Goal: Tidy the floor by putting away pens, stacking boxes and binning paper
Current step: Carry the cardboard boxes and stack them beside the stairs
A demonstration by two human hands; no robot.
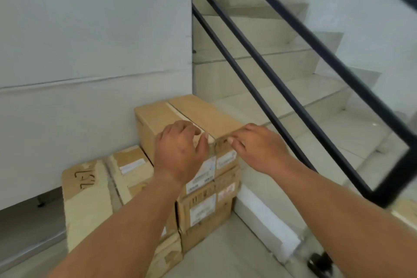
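Nearly there: top box settled on the stack

We have the top box [191,117] sitting on a stack of boxes [205,207] against the wall [90,40], at the foot of the stairs [282,88]. A larger flat box [88,189] lies just beside the stack. Stacking looks well along, we judge. No pens, loose paper or bin show, so we cannot score those parts.

Our left hand [180,149] curls its fingers onto the top face with the thumb at the near edge, in a light hold. Our right hand [259,146] lays fairly straight fingers on that same edge and grips nothing.

The top box's long axis runs away from us toward the wall, with the tape seam along it and the labelled short end facing us.
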